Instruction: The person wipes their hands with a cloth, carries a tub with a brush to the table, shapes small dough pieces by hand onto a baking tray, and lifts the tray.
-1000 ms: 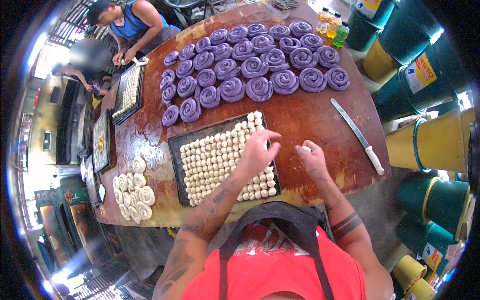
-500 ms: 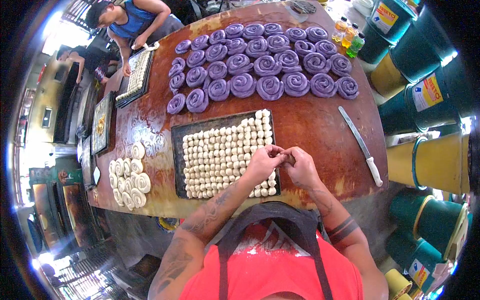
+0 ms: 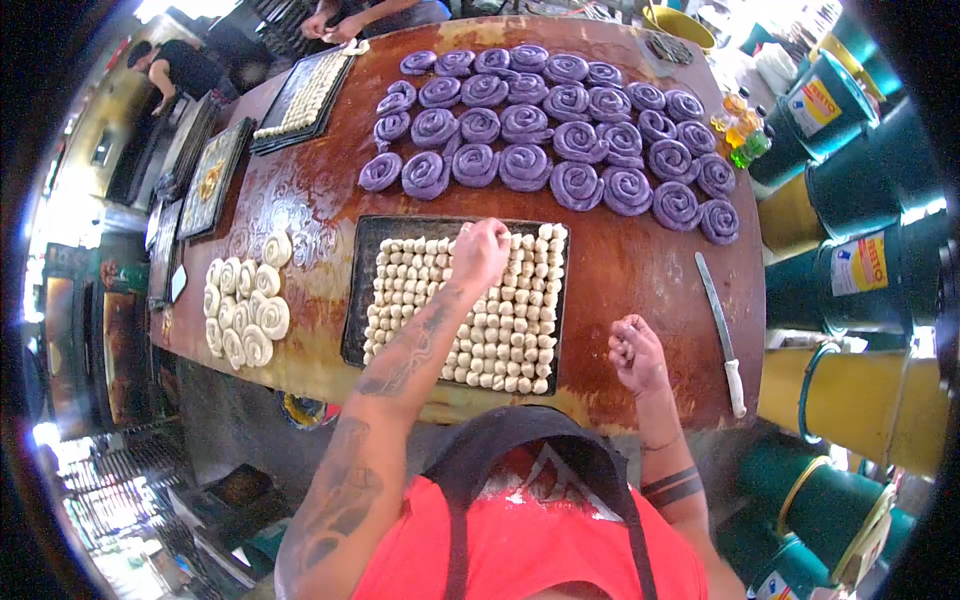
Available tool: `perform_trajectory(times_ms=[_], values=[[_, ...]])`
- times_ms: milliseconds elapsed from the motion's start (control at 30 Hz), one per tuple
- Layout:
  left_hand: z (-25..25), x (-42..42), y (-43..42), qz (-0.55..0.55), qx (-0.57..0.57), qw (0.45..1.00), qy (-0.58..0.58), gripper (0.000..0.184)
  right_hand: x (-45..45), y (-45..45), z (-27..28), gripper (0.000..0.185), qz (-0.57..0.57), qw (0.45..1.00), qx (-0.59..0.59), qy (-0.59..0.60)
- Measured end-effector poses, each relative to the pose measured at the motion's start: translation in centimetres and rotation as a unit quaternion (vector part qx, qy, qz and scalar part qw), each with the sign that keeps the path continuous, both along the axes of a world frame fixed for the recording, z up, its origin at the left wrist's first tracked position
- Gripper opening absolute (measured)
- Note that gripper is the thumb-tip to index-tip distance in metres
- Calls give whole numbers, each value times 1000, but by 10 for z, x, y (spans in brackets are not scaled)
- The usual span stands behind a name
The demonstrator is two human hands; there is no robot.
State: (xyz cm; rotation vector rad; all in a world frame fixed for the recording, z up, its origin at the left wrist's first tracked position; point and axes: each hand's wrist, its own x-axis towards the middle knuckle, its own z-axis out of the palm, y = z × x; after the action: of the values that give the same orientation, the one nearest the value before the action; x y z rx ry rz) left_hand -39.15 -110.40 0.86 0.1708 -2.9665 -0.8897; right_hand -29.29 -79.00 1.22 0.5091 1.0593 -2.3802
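A dark baking tray in front of me holds close rows of small pale dough balls. My left hand reaches over its far part, fingers pinched at a dough ball by the top row; the fingers mostly hide it. Off the tray's right side, above the bare tabletop, my right hand is curled closed. What lies inside those fingers, if anything, is hidden. Beyond the tray spread rows of purple dough coils. A cluster of pale dough coils rests to the left.
A white-handled knife lies on the wooden table at right. Bottles stand at the far right corner, with green tubs beyond the edge. Another tray of dough is at far left, near a person's hands.
My hands were together at the tray's right edge and are now apart. The left moved up and left over the tray; the right moved slightly right and down. The view has shifted.
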Motion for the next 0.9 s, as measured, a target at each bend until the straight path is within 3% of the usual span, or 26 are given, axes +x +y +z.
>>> perform_trajectory(times_ms=[100,133,233,267,333,367,433,500,533,633,667,767,800,833,867,900], values=[[12,16,7,14,-136,986,99,25,3,-11,13,18,54,974,196,99],[13,19,11,22,-124,982,139,26,4,-17,22,20,66,952,279,108],[30,49,48,-104,129,976,139,26,1,-19,-30,18,136,824,513,199],[42,64,65,-158,208,960,106,25,-2,-29,-12,20,161,793,550,206],[58,81,88,-284,307,908,25,23,3,-49,-12,15,72,929,329,151],[78,92,89,-264,317,908,-69,21,4,-54,-3,12,109,905,361,197],[62,95,82,-262,290,921,4,22,3,-64,24,15,161,844,445,252],[42,96,71,-171,315,932,-58,25,2,-73,49,20,196,768,547,269],[34,97,68,-124,327,933,-91,27,3,-74,45,22,135,781,530,301],[32,100,72,-41,488,856,-162,29,-2,-73,42,25,138,768,525,339],[36,99,72,-37,459,868,-187,29,-4,-74,38,22,150,778,510,336],[31,94,58,-31,518,812,-268,27,-15,-69,47,16,253,747,504,353],[33,93,52,-6,502,826,-256,16,-20,-61,39,13,247,780,472,329],[40,88,42,6,359,915,-184,16,-26,-50,28,9,240,811,438,303],[31,78,25,40,336,933,-123,17,-30,-41,18,6,233,840,403,279],[38,65,7,80,226,967,-91,18,-33,-38,22,6,174,916,284,221]])
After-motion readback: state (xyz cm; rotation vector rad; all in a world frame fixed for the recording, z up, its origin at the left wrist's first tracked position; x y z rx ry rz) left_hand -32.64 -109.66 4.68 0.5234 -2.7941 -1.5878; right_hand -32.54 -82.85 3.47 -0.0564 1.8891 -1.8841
